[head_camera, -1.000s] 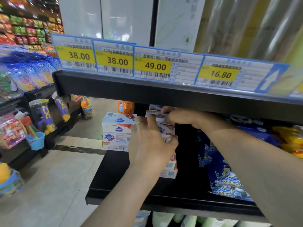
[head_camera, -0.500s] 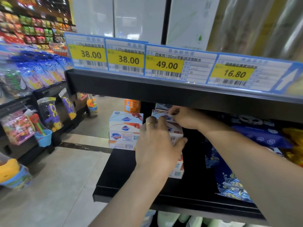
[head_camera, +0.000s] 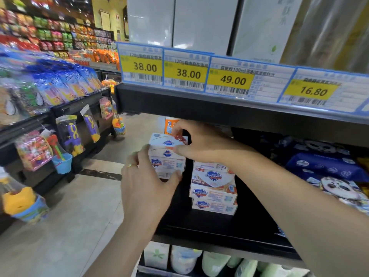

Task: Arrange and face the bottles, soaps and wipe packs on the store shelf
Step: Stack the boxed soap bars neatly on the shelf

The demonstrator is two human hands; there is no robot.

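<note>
Two hands worked the left soap stack (head_camera: 167,156) at the shelf's (head_camera: 219,222) left end. Boxes lay flat, long axes running left to right, logos facing out. Right hand (head_camera: 201,144) pinched the top box from above; left hand (head_camera: 147,182) cupped the stack's lower front, thumb curled under. Second soap stack (head_camera: 213,188) sat just beside; wipe packs (head_camera: 323,166) farther right.

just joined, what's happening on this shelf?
A person is squaring up the left soap stack at the shelf's left end. The right hand pinches the top box; the left hand grips the stack's lower boxes. A second soap stack stands just to the right, untouched, wipe packs beyond.
</note>
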